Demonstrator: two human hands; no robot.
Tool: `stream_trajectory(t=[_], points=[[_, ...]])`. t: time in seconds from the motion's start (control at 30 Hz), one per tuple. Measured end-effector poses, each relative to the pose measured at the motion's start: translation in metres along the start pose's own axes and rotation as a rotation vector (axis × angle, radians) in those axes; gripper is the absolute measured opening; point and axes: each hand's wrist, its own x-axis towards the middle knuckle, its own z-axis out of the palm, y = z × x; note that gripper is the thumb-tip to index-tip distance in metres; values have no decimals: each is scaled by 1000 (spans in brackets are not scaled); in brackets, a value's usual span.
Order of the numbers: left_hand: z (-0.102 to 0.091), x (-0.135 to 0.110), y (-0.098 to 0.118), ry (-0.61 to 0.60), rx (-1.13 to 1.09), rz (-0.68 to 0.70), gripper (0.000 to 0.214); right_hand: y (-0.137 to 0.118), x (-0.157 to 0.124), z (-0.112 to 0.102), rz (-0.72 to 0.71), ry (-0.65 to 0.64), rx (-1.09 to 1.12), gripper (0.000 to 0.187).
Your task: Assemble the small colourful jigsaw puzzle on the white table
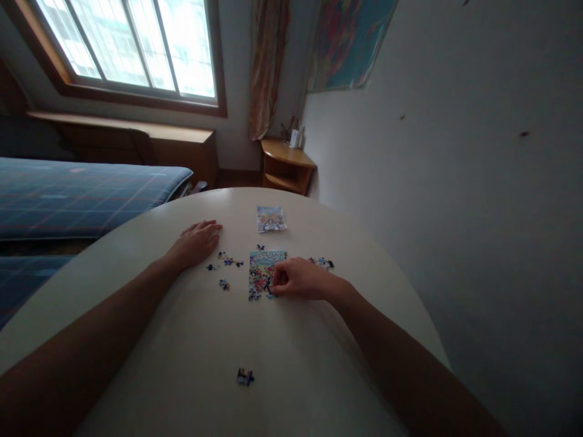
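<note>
plainly, a pale, round-edged table (195, 346) fills the foreground, with a blue plaid bed (82, 197) to its left, a bright wood-framed window (132, 45) behind, and a curtain (265, 73) above a small corner shelf (288, 153). the partly assembled puzzle (259, 267) lies mid-table, its near edge ragged; a printed sheet (271, 219) lies beyond it. loose pieces (231, 261) sit to its left, others to its right, and a small cluster (245, 377) well apart on the near side. the left hand (195, 243) rests released, palm down on the table. the right hand (298, 279) covers the puzzle's right side, its grip nearly closed, thumb and fingers curled together at the near edge; whether it grasps a piece, i cannot tell.
</note>
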Motion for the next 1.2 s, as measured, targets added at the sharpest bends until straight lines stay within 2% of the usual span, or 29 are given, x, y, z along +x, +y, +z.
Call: stream_trajectory(t=[0.2, 0.37, 0.47, 0.6, 0.77, 0.9, 1.07, 1.2], points=[[0, 0, 1, 12, -16, -4, 50, 0, -1, -1, -19, 23, 5, 7], [2, 1, -1, 28, -20, 7, 48, 0, -2, -1, -84, 94, -67, 15], [3, 1, -1, 27, -26, 9, 49, 1, 3, 5, -125, 196, -112, 15], [1, 0, -1, 5, -39, 6, 54, 7, 14, 17, -250, 367, -197, 19], [-2, -3, 4, -20, -53, 8, 64, 20, 23, 29, -264, 470, -203, 31], [-3, -4, 7, -16, -33, 1, 62, 16, 22, 38, -339, 467, -229, 43], [-5, -5, 9, -7, -16, -2, 59, -5, 22, 51, -384, 368, -278, 63], [-5, -4, 9, -16, -4, -13, 59, -13, 23, 54, -449, 308, -307, 62]])
